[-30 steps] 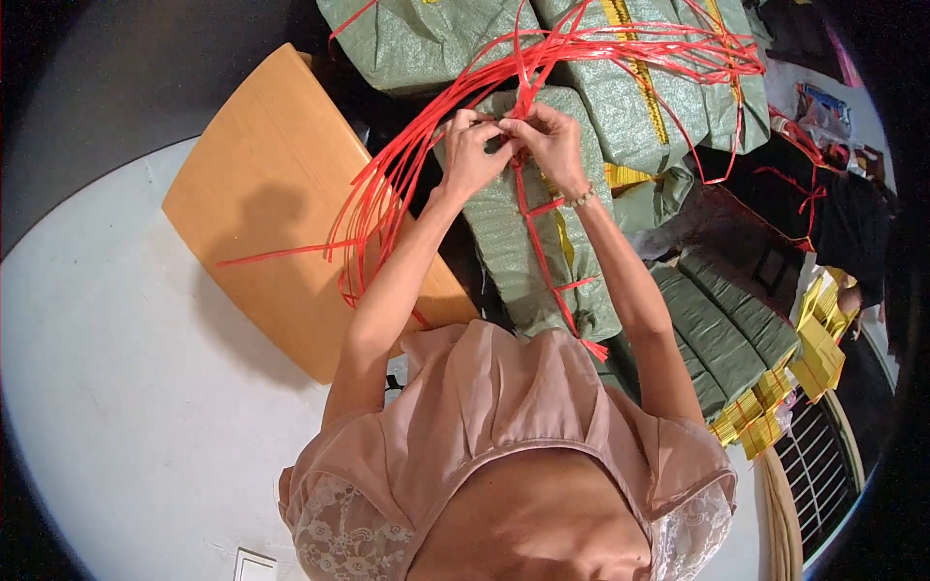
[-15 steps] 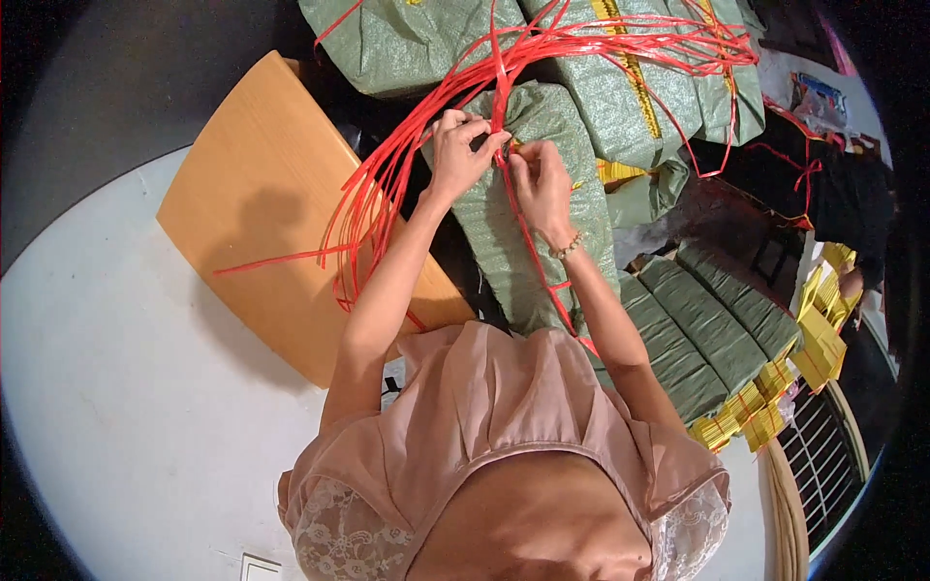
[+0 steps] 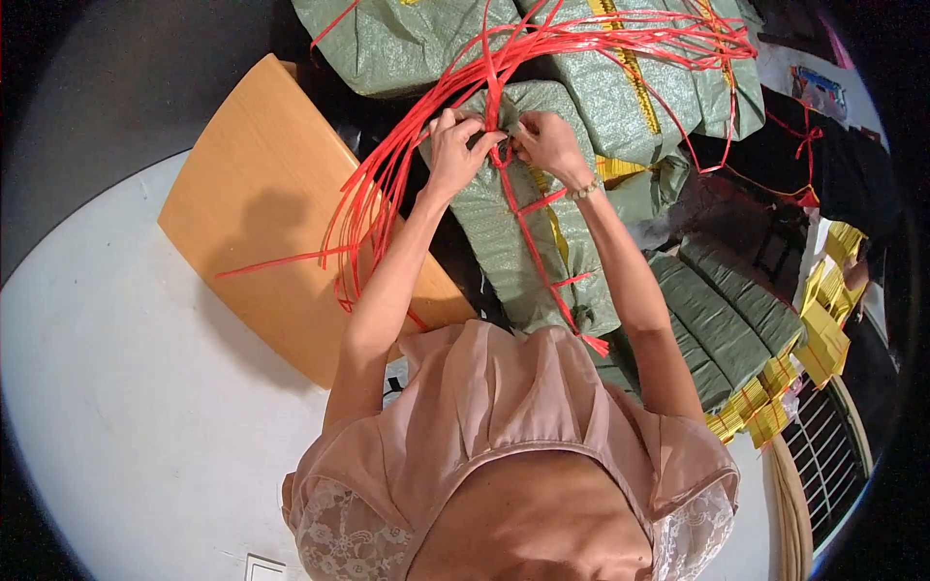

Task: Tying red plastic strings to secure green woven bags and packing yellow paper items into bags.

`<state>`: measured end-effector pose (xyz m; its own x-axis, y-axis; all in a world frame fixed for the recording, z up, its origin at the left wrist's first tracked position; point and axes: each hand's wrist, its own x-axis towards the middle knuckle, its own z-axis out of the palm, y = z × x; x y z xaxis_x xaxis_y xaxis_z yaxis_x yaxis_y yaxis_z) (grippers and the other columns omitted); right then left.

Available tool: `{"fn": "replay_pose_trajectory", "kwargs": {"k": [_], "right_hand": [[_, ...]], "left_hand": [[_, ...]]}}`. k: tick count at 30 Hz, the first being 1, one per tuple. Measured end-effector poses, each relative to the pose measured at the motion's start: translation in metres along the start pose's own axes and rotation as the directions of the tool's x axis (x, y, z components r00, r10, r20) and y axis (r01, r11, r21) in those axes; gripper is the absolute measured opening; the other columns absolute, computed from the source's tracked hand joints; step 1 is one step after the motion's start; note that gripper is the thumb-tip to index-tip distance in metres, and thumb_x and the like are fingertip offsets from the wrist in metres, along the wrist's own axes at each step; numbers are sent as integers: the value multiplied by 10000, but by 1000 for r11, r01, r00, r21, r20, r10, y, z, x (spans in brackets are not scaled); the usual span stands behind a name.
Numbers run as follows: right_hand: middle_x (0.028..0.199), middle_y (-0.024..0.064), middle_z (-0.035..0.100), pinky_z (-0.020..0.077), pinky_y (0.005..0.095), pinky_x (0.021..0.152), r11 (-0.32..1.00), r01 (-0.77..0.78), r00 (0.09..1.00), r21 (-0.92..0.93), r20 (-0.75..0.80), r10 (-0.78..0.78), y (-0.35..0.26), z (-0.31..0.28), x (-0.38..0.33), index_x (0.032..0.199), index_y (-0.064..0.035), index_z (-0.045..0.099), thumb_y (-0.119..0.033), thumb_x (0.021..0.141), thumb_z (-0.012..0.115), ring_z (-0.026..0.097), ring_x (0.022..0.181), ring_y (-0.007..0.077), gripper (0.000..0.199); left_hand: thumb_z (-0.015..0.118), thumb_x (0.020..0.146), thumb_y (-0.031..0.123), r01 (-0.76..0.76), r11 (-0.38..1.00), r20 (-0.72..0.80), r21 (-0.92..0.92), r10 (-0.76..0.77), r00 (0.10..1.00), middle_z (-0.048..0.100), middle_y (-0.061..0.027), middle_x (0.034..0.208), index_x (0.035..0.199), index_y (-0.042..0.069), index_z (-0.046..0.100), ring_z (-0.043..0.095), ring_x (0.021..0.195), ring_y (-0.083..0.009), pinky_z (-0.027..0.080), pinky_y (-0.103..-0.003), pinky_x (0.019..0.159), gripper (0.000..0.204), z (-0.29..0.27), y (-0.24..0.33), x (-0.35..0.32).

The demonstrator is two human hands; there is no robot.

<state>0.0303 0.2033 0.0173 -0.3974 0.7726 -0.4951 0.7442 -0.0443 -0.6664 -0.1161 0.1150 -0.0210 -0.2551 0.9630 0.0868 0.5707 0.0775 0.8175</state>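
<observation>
Fingers of the left hand (image 3: 455,145) and right hand (image 3: 547,143) are pinching red plastic string (image 3: 499,155) at a knot on the far end of a green woven bundle (image 3: 523,232). That bundle is lying ahead of the person, right of an orange board (image 3: 262,213), its long axis running near to far. Loose red strands (image 3: 387,184) are fanning leftward; they could be snagging the knot, or the slick string slipping loose.

A wrapped bundle (image 3: 528,223) lies right of the board (image 3: 262,203) (more sacks (image 3: 407,44) behind it).
</observation>
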Motion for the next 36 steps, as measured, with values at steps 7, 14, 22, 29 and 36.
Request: {"fn": "replay_pose_trajectory", "kwargs": {"k": [7, 14, 22, 29, 36], "right_hand": [[648, 194, 609, 487, 406, 613, 981, 68, 995, -183, 78, -54, 3, -7, 2, 749, 7, 636, -262, 726, 626, 628, 666, 346, 270], [672, 193, 608, 475, 419, 603, 967, 150, 987, -205, -31, -160, 4, 0, -7, 778, -2, 601, -257, 737, 623, 618, 668, 352, 259], [674, 172, 605, 466, 409, 576, 975, 175, 972, -139, -135, -194, 8, 11, -28, 815, -25, 562, -209, 782, 601, 612, 636, 338, 191], [795, 198, 621, 473, 430, 640, 969, 246, 939, -4, -246, -239, 11, 11, -4, 932, -28, 519, -154, 794, 578, 604, 759, 377, 196], [840, 243, 610, 470, 468, 693, 969, 182, 980, -167, -50, -193, 6, -1, 2, 911, 8, 521, -215, 731, 645, 587, 807, 410, 312]], "left_hand": [[762, 665, 258, 72, 997, -53, -41, -74, 996, 585, -34, 876, 804, 114, 678, 512, 874, -212, 359, -359, 764, 217, 5, 4, 1], [757, 664, 218, 59, 995, -87, -81, -67, 994, 560, -40, 830, 778, 100, 613, 494, 870, -228, 338, -367, 769, 219, 11, 3, 1], [738, 686, 207, 86, 979, -165, -183, -117, 979, 607, -56, 749, 721, 71, 607, 544, 778, -240, 350, -377, 740, 192, 11, 5, 1], [727, 683, 122, 59, 919, -114, -391, -112, 987, 638, -99, 672, 702, 26, 613, 626, 610, -234, 465, -338, 587, 151, 5, 6, 6], [745, 676, 119, 105, 918, -41, -383, -130, 991, 669, -99, 733, 742, 18, 637, 651, 676, -203, 484, -313, 619, 162, 7, -4, 5]]}}
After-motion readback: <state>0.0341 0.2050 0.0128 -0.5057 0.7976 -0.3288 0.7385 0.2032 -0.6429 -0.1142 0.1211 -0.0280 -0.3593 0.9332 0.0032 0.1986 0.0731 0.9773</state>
